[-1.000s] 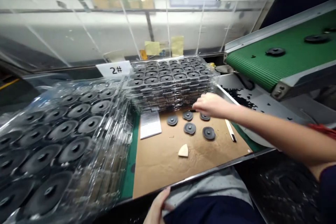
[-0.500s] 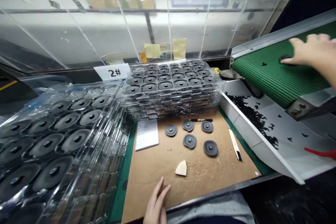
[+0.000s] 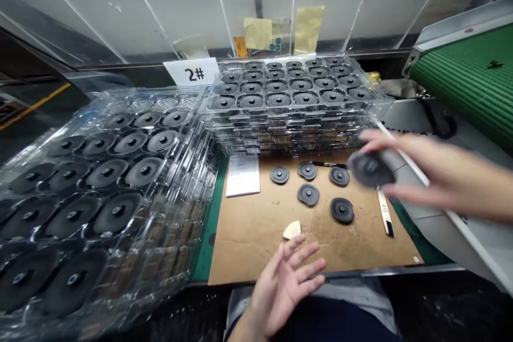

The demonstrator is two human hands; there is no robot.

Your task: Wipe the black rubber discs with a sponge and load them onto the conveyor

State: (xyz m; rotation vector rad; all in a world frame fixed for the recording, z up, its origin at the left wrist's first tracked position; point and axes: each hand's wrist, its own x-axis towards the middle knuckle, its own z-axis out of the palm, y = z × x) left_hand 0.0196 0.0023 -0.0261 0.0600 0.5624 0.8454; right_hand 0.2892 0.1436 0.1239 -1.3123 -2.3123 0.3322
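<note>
My right hand [image 3: 425, 171], blurred by motion, grips a dark grey oval disc [image 3: 371, 169] between thumb and fingers, above the right side of the brown board. My left hand [image 3: 286, 283] is palm up with its fingers spread, holding nothing, at the board's near edge. Just beyond its fingertips lies a cream wedge-shaped piece [image 3: 292, 230]. Several similar discs with a small central stud lie on the brown board [image 3: 248, 246]; the nearest is a black disc [image 3: 342, 210]. A white-handled tool [image 3: 385, 214] lies to their right.
Clear trays of discs [image 3: 278, 99] are stacked at the back, and more stacked trays [image 3: 106, 171] fill the left. A green conveyor belt [image 3: 473, 80] runs at the right above a white chute. A paper slip [image 3: 242, 175] and a dark pen [image 3: 331, 164] lie on the board.
My right hand has left the conveyor belt with a disc and come left over the board's edge. My left hand has turned palm up and spread. The view has tilted down and shifted left.
</note>
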